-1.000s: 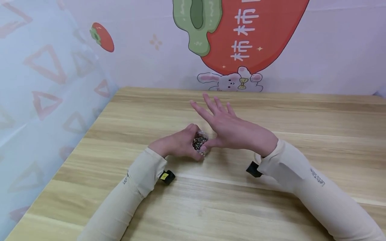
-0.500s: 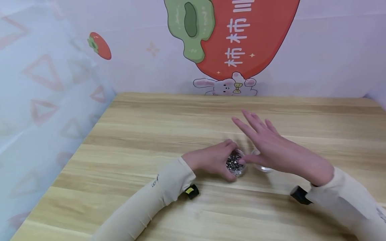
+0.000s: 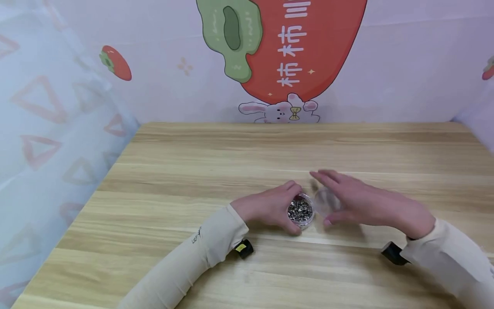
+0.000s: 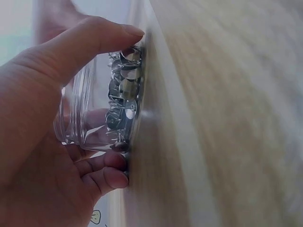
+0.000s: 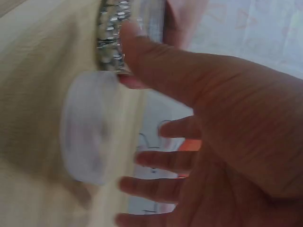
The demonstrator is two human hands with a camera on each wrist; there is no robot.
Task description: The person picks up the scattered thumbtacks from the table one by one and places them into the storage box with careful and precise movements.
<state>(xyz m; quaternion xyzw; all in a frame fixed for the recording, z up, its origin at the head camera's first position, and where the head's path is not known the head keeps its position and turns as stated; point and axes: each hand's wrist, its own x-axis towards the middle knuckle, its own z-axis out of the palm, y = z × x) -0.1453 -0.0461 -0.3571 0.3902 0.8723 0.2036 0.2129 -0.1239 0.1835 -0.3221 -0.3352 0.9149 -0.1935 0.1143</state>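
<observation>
A clear round jar (image 3: 301, 211) of silver thumbtacks (image 4: 125, 87) stands upright on the wooden table, its top uncovered. My left hand (image 3: 268, 208) grips it from the left, thumb on the near side and fingers curled round the far side. Just right of the jar lies a clear round lid (image 3: 325, 201), partly hidden by my right hand (image 3: 364, 204). In the right wrist view, that hand's fingers are spread and fairly straight above the lid (image 5: 90, 127). A gap shows there between the fingers and the lid, while the thumb overlaps the jar in the picture.
The wooden table (image 3: 193, 159) reaches back to a wall sheet (image 3: 409, 64) printed with a large persimmon and a rabbit. Another printed sheet (image 3: 50, 171) borders the table on the left. A small black wrist device (image 3: 394, 253) hangs below the right sleeve.
Both hands and the jar have shifted right in the head view, partly because the camera turned. My right hand has moved off the jar's mouth and lowered over the lid, uncovering the thumbtacks.
</observation>
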